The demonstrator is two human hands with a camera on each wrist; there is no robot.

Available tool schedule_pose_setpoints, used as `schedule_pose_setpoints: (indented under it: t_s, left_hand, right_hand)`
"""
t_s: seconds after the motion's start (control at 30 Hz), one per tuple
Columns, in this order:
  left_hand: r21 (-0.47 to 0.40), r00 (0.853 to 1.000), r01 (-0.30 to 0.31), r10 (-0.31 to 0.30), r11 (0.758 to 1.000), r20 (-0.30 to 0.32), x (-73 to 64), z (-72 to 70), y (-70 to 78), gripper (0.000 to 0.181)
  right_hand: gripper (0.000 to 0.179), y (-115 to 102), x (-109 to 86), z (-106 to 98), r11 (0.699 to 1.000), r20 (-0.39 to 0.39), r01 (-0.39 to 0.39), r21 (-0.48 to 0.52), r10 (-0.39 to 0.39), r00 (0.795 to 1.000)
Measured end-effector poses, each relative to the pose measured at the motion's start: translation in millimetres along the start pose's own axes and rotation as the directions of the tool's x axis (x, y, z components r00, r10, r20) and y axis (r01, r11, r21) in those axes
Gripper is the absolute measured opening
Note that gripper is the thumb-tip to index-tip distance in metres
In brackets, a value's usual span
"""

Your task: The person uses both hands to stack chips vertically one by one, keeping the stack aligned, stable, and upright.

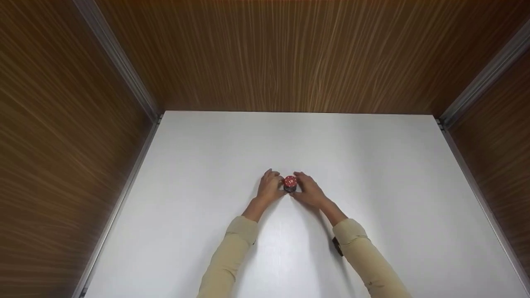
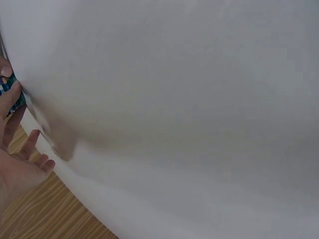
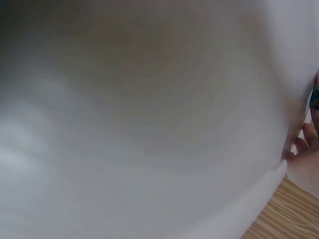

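Note:
A short stack of poker chips (image 1: 290, 182) stands on the white table, its top chip red with pale edge marks and a number. From the left side, my left hand (image 1: 270, 187) grips the stack between thumb and forefinger. My right hand (image 1: 309, 191) holds it from the other side, thumb at the near side and forefinger at the far side. In the left wrist view, the chips' patterned edges (image 2: 19, 103) show bluish between the fingers, while the other fingers spread away. Only a sliver of the stack (image 3: 314, 97) appears at the right wrist view's edge.
The white table (image 1: 198, 149) runs back to a wood-grain panel (image 1: 265, 54). Similar panels with metal rails (image 1: 120, 58) rise at the left and right. A small dark device (image 1: 337, 246) sits by the right sleeve cuff.

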State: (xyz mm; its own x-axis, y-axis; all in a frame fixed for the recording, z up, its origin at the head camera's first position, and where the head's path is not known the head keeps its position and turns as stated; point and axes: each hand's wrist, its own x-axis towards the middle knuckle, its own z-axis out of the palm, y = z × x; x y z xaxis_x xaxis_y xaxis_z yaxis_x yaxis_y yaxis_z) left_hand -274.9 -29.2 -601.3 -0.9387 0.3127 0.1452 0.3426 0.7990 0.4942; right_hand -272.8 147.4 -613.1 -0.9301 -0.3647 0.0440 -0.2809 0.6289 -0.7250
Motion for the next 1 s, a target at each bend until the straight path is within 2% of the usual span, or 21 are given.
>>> schedule_pose_setpoints:
  t_s: [0.23, 0.53, 0.83, 1.0]
  left_hand:
    - [0.001, 1.0, -0.003, 0.003, 1.0, -0.011, -1.3, 0.1, 0.9, 0.03]
    - [-0.022, 1.0, 0.015, -0.014, 1.0, 0.009, -1.8, 0.7, 2.2, 0.03]
    - [0.027, 0.999, -0.029, 0.03, 0.999, -0.028, -5.2, 2.1, 5.4, 0.029]
    - [0.027, 0.998, -0.046, 0.047, 0.999, -0.038, -6.7, 3.6, 7.0, 0.03]
  right_hand:
    - [0.069, 1.0, 1.0, 0.3, 1.0, 0.005, 0.005, 0.007, -0.006, 1.0]
    - [0.069, 4.3, 1.5, 0.2, 0.997, -0.005, 0.07, 0.019, -0.069, 0.998]
    - [0.071, 4.5, -1.6, -1.9, 1.0, 0.049, -0.005, -0.02, 0.006, 0.999]
    - [0.073, 5.9, -5.1, -3.9, 1.0, 0.059, 0.012, -0.016, -0.011, 0.998]
